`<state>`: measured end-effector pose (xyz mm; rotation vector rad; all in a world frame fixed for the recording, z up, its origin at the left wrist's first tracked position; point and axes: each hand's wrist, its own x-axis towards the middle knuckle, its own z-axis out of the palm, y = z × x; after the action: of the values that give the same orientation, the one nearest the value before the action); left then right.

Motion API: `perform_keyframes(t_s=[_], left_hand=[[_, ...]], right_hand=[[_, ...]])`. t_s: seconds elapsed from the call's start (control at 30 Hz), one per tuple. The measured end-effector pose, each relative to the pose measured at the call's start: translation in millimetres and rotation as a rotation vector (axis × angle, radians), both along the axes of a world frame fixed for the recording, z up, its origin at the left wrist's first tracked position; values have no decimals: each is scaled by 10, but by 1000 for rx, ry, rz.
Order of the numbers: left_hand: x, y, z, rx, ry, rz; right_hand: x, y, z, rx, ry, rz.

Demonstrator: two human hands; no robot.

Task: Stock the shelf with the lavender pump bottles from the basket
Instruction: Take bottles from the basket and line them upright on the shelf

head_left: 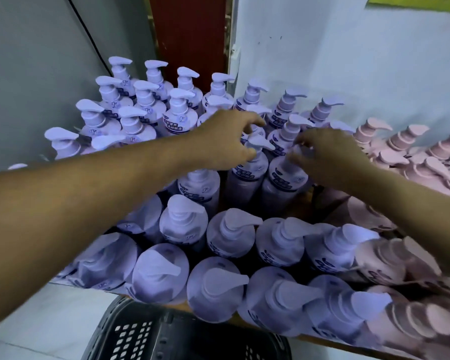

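1. While both hands sit on the shelf (pixel 291 333), my left hand (pixel 226 141) pinches one lavender pump bottle (pixel 247 175) by its neck; my right hand (pixel 327 157) curls over its three o'clock neighbour (pixel 283 183).
2. Placing step, I judge: next, release both and reach to the basket (pixel 182 336) at six o'clock.

Lavender pump bottles (pixel 247 175) upright, packed on shelf (pixel 244 320); basket (pixel 182 333) below.
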<state>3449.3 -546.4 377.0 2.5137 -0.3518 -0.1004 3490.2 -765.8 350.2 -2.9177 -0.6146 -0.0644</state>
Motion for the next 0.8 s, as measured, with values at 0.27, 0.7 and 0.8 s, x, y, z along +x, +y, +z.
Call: perform_keyframes(t_s=[0.27,0.7,0.8], left_hand=[[331,-295,-411,195,22,57],[-15,-277,-283,379,39,-116],[-141,-241,-268,380,62,-148]], right_hand=[[91,-104,-304,128,86,71],[-303,-233,-279,89,63,255],[-339,-222,-285,86,93,276]])
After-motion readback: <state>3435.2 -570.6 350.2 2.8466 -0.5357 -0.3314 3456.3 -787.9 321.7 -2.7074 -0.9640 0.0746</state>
